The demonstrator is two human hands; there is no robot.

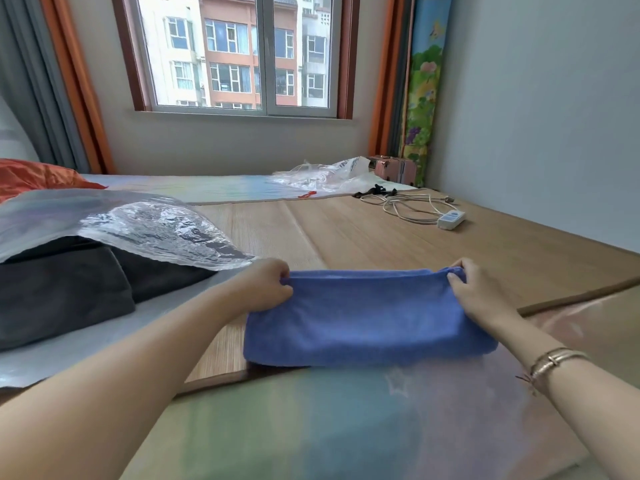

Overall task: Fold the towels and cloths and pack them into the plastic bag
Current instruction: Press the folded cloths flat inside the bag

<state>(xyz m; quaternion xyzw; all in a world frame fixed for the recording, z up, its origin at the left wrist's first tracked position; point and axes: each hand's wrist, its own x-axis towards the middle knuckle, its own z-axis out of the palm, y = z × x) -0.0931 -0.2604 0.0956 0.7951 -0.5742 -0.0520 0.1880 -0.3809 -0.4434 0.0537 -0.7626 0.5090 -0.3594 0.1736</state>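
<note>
Blue towel (370, 317), folded, lower centre of frame on the mat, left hand (266, 284) and right hand (476, 289) each pinching a far corner; looks soft, light, floppy, best carried gripped at both ends.

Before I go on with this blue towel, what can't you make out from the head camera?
- Blue towel: layer count hidden by its top fold.
- Dark cloths: number and far ends hidden under the plastic bag.
- Left hand, right hand: fingertips buried in towel corners.
- Far bag: contents too small to tell.
</note>
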